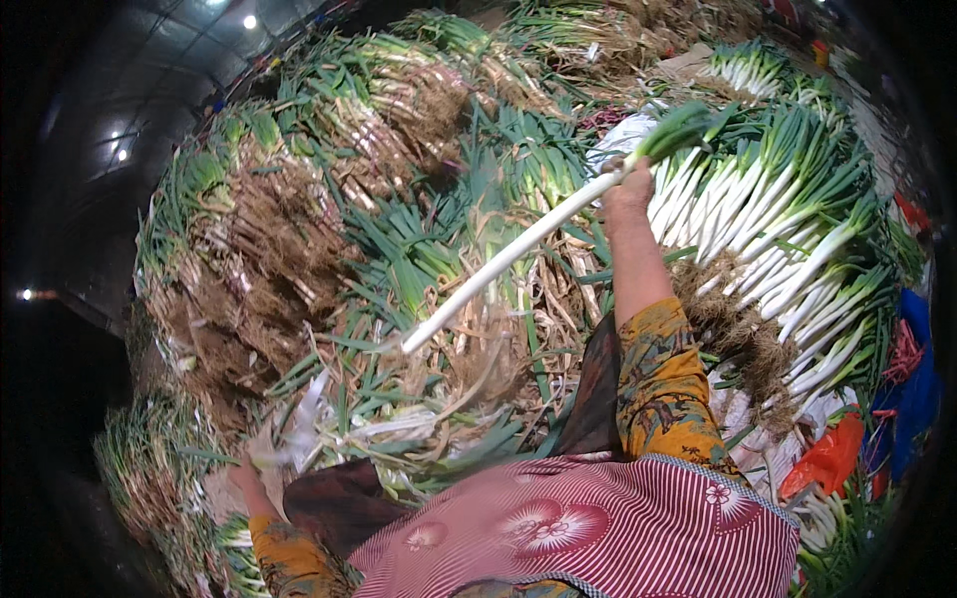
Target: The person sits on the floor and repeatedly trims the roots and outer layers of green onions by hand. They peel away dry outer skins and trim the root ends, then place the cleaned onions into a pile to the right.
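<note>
My right hand (pixel 628 188) grips one long peeled leek-like green onion (pixel 516 243) just below its green leaves. Its white shank slants down to the left, with the root end over the heap of discarded leaves. Just right of that hand lies a pile of cleaned white green onions (pixel 736 198), their brown roots toward me. Low on the left, my left hand (pixel 245 471) is near a strip of green leaf (pixel 209 454) and a blurred whitish peel (pixel 308 420). Whether its fingers hold either one is unclear.
Unpeeled green onions with earthy roots (pixel 277 247) form large heaps left and behind. Stripped leaves and dry skins (pixel 419 426) cover the ground before my knees. An orange-red plastic bag (pixel 822 457) and blue material (pixel 908 381) lie at right. A patterned apron (pixel 591 523) covers my lap.
</note>
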The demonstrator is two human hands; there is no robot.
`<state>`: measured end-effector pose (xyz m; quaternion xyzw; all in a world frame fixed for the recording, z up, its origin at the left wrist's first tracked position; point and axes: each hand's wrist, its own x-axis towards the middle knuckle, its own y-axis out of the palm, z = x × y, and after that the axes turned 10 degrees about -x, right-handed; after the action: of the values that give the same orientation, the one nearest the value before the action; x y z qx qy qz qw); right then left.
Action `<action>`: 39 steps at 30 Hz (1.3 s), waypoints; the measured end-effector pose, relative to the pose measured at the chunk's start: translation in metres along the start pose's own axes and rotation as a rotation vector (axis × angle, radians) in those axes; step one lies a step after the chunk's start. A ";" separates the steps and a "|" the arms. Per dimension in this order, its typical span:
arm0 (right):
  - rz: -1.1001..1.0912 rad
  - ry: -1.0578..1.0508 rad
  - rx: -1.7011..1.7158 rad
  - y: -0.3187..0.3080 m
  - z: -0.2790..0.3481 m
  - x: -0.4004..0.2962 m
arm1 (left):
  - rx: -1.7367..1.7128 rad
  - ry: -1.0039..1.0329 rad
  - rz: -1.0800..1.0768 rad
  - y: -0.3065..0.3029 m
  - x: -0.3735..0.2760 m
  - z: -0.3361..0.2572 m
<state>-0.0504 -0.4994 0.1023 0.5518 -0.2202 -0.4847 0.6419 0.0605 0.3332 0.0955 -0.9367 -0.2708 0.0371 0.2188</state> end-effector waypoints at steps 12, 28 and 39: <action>0.291 0.275 -0.212 0.033 -0.074 -0.102 | -0.119 0.942 0.735 0.365 -0.332 -0.203; 1.018 0.601 0.235 0.035 -0.048 -0.103 | -0.482 -0.518 1.528 0.335 -0.353 -0.212; 0.307 0.399 -0.272 0.021 -0.087 -0.088 | -0.161 0.558 1.038 0.322 -0.346 -0.184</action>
<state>-0.0091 -0.3818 0.1181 0.5055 -0.1035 -0.2889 0.8064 -0.0410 -0.1635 0.1065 -0.9346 0.2883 -0.1289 0.1634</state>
